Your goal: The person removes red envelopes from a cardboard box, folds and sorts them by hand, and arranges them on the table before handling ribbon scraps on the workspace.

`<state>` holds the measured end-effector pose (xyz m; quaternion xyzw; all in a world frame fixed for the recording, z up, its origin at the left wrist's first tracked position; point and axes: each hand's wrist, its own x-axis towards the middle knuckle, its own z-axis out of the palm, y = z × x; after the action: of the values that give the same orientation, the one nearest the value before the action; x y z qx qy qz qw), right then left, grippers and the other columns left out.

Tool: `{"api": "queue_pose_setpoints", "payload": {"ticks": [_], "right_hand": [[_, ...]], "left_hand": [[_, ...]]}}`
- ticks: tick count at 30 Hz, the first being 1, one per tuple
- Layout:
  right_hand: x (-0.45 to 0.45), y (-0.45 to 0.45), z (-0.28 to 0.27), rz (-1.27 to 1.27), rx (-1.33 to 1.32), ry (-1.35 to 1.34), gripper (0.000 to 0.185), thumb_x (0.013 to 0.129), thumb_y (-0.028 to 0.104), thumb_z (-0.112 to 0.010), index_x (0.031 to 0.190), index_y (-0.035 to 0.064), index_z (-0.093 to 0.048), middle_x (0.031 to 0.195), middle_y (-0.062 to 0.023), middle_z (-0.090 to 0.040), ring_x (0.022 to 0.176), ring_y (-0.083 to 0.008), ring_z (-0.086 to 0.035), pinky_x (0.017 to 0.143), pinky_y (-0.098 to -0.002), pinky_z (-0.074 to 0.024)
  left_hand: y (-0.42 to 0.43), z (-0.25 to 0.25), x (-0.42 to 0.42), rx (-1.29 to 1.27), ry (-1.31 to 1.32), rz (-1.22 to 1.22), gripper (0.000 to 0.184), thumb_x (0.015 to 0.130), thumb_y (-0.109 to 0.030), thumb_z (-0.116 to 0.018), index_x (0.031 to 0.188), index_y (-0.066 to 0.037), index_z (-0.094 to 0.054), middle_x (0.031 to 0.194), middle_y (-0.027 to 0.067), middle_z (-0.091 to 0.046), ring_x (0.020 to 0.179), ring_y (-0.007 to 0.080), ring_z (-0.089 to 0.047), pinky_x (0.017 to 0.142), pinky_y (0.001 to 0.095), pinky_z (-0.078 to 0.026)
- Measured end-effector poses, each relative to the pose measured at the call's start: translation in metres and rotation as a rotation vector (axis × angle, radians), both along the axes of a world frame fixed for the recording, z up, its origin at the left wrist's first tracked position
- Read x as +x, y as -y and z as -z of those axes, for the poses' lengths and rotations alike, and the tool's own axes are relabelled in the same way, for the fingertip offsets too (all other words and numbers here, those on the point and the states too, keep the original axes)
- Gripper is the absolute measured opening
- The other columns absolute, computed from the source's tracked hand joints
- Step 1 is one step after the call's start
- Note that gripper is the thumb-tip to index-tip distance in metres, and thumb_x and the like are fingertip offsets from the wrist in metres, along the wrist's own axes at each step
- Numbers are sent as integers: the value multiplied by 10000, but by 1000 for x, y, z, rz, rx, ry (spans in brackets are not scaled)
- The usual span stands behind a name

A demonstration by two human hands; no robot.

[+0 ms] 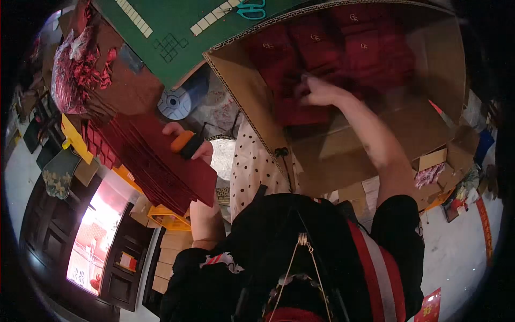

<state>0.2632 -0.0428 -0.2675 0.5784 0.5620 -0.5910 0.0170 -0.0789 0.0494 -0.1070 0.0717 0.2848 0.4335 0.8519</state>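
At the left, my left hand (201, 152) is wrapped round an orange and black hand-sized object (186, 144) whose exact kind I cannot make out. It is beside a fanned stack of flat dark red pieces (153, 161). My right hand (322, 92) reaches into a large open cardboard box (343, 155). Its fingers are curled and slightly blurred against the dark red contents, so whatever they grip is hidden. Inside the box lie several dark red packets (316, 45) in rows, marked with small gold emblems.
Behind the box is a green tabletop (177, 27) with white tiles and teal-handled scissors (251, 9). A round blue-white stool top (181, 101) shows between table and box. Polka-dot cloth (255, 166) hangs before me. Yellow crates (166, 217) stand below the red stack.
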Motion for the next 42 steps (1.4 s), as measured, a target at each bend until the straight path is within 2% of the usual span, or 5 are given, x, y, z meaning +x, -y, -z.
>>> {"api": "queue_pose_setpoints", "payload": {"ticks": [16,20,33,36,42], "right_hand": [[16,21,32,438,-382,-262,480,782,176,-705,1225,63,-561,1176,-85,-600,1057,-189,-549,892,-322,-455],[25,-37,77,-93,397,197,346,831,217,-635,1131,46,-616,1119,-202,-632,979,-326,-632,805,-402,-521],[-19,-73,121,-409,58,406,326,858,272,-556,1073,39,-632,1146,-166,-619,1083,-315,-583,888,-444,-496],[-27,-74,153,-346,899,522,383,801,261,-604,1109,36,-628,1207,-155,-585,1183,-298,-517,1019,-512,-378],[-32,-98,76,-501,328,617,539,882,275,-559,1389,119,-463,1477,-158,-358,1374,-347,-314,1101,-527,-295]], "left_hand": [[10,2,-7,-18,42,-12,505,869,-343,-542,1325,-142,-460,1245,-2,-533,1053,127,-542,772,325,-420],[13,3,-5,-20,54,-6,491,882,-351,-524,1325,-149,-460,1248,-9,-529,1055,120,-537,761,324,-415],[7,16,6,-36,131,38,451,924,-380,-466,1324,-172,-461,1257,-33,-514,1060,96,-523,727,318,-400],[7,15,6,-33,126,40,443,933,-386,-453,1324,-177,-461,1259,-39,-511,1062,91,-519,719,317,-396],[0,12,5,-4,108,55,429,953,-399,-426,1324,-188,-461,1263,-50,-504,1064,80,-513,704,315,-389]]}}
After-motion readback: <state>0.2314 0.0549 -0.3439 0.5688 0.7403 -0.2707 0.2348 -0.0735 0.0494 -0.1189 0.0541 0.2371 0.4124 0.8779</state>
